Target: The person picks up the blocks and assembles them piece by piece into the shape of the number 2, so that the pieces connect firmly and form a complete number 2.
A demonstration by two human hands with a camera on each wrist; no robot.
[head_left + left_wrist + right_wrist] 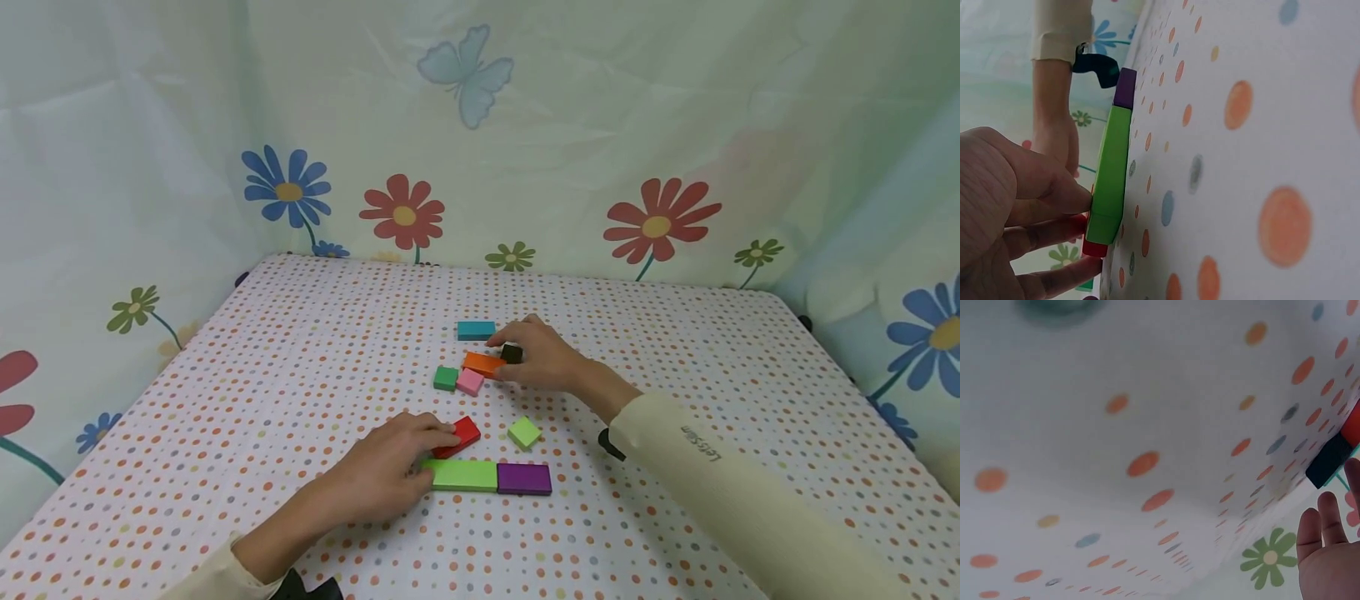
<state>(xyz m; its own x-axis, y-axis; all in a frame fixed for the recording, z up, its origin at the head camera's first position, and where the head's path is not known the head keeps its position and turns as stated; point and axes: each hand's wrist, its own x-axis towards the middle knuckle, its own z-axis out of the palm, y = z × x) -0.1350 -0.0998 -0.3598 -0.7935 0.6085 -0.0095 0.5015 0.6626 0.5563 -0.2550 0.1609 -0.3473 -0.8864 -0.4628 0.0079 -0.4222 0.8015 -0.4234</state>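
My left hand (386, 471) reaches in from the lower left. Its thumb touches the left end of a long light green block (465, 476), and its extended fingers lie over a red block (468, 431) just behind. A purple block (524, 479) abuts the green one's right end. Farther back, my right hand (543, 354) spreads thumb and fingers around an orange block (482, 363) and a black block (512, 353). In the right wrist view, its fingers are beside the black block (1329, 461); whether they touch it I cannot tell.
A blue block (476, 331) lies beyond the right hand's fingertips. Small dark green (446, 378) and pink (470, 382) blocks sit in front of the orange one. A small light green block (524, 433) lies behind the purple one. The dotted tablecloth (300, 333) meets a flowered backdrop (540, 150).
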